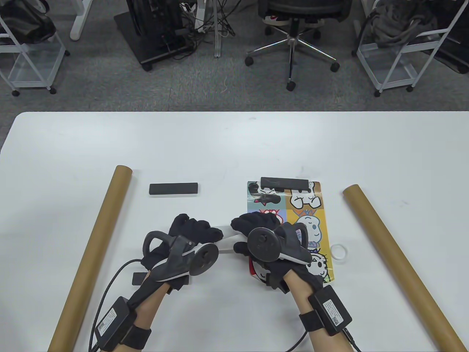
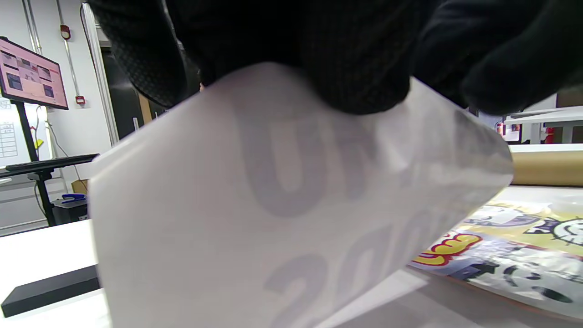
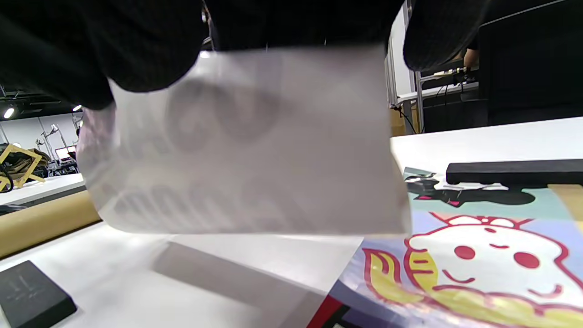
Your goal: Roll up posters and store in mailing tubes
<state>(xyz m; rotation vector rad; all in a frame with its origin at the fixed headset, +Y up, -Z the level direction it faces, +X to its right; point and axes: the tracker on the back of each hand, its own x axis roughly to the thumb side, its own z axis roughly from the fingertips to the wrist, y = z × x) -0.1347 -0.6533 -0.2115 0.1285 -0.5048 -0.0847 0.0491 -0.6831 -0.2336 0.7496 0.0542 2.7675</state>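
Posters are the business here, and one of them point(image 1: 229, 238) is up off the white table point(image 1: 234, 146), a pale roll with its blank back outward, held just above the surface between both gloved hands. The left hand point(image 1: 187, 238) grips its left end and the right hand point(image 1: 263, 234) its right end, fingers wrapped over the top; both wrist views show faint lettering ghosting through the paper.

Two long brown mailing tubes lie well apart, the left tube point(image 1: 91, 256) and the right tube point(image 1: 399, 264), each angling toward the near edge. Between them a cartoon poster point(image 1: 307, 209) lies flat, its far edge pinned under a black bar point(image 1: 284, 183); a second bar point(image 1: 173, 189) rests loose to the left, a third point(image 1: 138, 278) peeks out by the left wrist, and a small white ring point(image 1: 339, 252) sits beside the cartoon sheet.

To my eye the roll looks loose and flares toward the left hand's end. I'd tighten it evenly, ends square, until slimmer than a tube mouth. The far half of the table offers swinging room; the right wrist sits over the flat poster, so lift clear before turning.
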